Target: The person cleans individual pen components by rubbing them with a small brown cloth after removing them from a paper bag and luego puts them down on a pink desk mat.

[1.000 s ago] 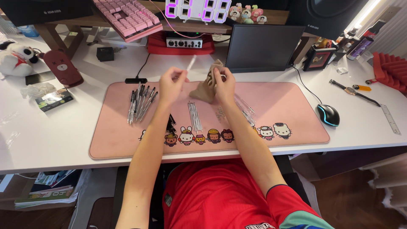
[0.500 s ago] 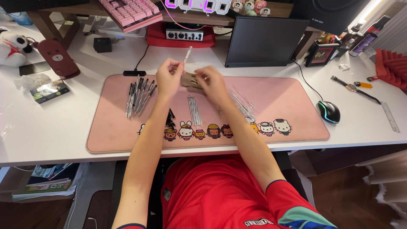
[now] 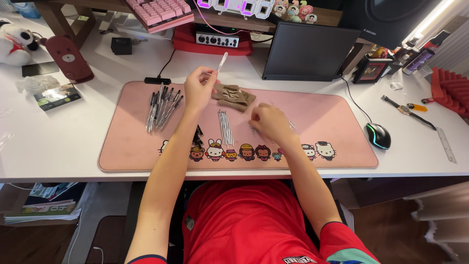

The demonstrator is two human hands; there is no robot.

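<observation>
The left hand holds one slim clear plastic pen barrel raised above the long pink desk mat with cartoon animals along its near edge. Its fingers pinch the barrel's lower end, so the barrel points up and away, free of the white counter.

The right hand rests low on the mat, fingers curled down onto a few thin clear parts. Whether they actually grip one I cannot tell, since the hand covers them.

The parts lie sorted by kind, each group within easy reach. One fanned bunch of black-and-clear pens, roughly ten, lies left of the left hand. One tight row of thin refills, too fine to count, lies between the two forearms. One flat brown paper packet lies just beyond the hands.

Off the mat sit one black computer mouse with a green glow, one dark tablet propped upright and one pink keyboard.
</observation>
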